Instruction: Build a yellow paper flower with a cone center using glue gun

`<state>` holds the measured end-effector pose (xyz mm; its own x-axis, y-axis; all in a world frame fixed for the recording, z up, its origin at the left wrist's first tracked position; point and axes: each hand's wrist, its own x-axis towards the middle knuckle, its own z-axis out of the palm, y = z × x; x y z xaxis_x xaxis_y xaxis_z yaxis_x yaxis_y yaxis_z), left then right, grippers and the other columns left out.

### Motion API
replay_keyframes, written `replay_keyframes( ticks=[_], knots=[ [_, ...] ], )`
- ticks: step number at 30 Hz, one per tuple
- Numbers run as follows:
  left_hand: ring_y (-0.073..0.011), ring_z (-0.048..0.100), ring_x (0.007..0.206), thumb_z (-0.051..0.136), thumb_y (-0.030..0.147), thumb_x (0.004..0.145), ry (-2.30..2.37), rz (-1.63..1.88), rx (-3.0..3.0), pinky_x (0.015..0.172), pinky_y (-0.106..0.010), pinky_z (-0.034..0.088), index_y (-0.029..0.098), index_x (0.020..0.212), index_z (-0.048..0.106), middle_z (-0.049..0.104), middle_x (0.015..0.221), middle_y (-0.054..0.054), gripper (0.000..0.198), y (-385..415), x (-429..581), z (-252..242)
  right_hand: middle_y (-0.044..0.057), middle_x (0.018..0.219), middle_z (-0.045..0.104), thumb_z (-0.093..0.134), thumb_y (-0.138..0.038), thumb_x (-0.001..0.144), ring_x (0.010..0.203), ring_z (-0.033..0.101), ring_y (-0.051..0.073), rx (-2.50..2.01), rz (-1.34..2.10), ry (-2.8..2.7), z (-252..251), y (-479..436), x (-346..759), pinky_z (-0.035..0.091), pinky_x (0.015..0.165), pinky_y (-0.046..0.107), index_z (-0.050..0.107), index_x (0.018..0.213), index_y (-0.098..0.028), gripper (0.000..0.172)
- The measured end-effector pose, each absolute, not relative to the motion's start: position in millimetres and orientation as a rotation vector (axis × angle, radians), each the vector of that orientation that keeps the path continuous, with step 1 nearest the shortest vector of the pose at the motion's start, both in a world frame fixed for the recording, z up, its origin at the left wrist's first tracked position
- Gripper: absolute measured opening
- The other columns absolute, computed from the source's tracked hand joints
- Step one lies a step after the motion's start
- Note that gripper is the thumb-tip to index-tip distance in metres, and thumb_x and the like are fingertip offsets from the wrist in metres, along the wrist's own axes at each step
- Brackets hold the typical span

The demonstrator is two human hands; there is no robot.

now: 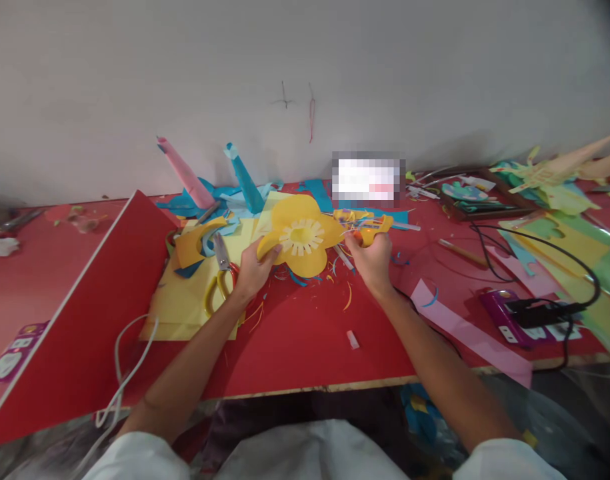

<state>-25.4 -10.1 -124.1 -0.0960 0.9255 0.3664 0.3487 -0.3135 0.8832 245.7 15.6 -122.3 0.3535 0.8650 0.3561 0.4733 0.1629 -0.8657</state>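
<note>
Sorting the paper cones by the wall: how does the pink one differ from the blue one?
The pink cone leans left, and the blue cone leans the same way but stands further right. The pink cone looks thicker, the blue cone slimmer. Both stand tilted behind the yellow paper flower.

The paper flower (301,235) lies on the table (295,347). Left of the flower lie scissors (221,273); right, a power strip (515,317); behind, two paper cones (189,175).
</note>
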Motion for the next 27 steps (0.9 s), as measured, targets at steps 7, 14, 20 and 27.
replay_keyframes(
  ticks=[7, 14, 20, 27],
  knots=[
    [-0.0159, 0.060, 0.069, 0.073, 0.060, 0.089, 1.399, 1.412, 1.638, 0.062, -0.027, 0.051, 0.016, 0.091, 0.072, 0.071, 0.081, -0.005, 0.044, -9.0, -31.1, -127.9, 0.005, 0.065, 0.063, 0.074, -0.042, 0.082, 0.072, 0.064, 0.027, -1.589, 0.260, -1.446, -123.4, 16.0, 242.4, 0.050, 0.072, 0.038, 0.058, 0.069, -0.024, 0.027],
    [-0.0152, 0.061, 0.070, 0.072, 0.057, 0.091, 1.418, 1.401, 1.655, 0.064, -0.026, 0.052, 0.016, 0.089, 0.071, 0.071, 0.080, -0.004, 0.042, -12.6, -32.5, -128.7, 0.005, 0.066, 0.064, 0.070, -0.043, 0.085, 0.075, 0.066, 0.028, -1.562, 0.273, -1.503, -124.5, 13.8, 239.4, 0.051, 0.074, 0.038, 0.062, 0.074, -0.024, 0.023],
    [-0.0173, 0.065, 0.073, 0.072, 0.060, 0.090, 1.411, 1.418, 1.641, 0.066, -0.027, 0.055, 0.017, 0.092, 0.072, 0.074, 0.084, -0.006, 0.043, -12.4, -30.6, -127.3, 0.005, 0.062, 0.061, 0.069, -0.037, 0.079, 0.070, 0.064, 0.028, -1.587, 0.288, -1.491, -124.9, 14.8, 241.6, 0.050, 0.072, 0.040, 0.055, 0.066, -0.026, 0.022],
    [-0.0163, 0.063, 0.070, 0.072, 0.059, 0.090, 1.415, 1.418, 1.649, 0.063, -0.027, 0.054, 0.017, 0.089, 0.071, 0.072, 0.079, -0.005, 0.043, -13.6, -29.8, -123.3, 0.001, 0.057, 0.055, 0.066, -0.031, 0.075, 0.062, 0.055, 0.022, -1.586, 0.287, -1.531, -124.5, 14.8, 242.8, 0.047, 0.067, 0.037, 0.049, 0.063, -0.027, 0.021]
  ],
)
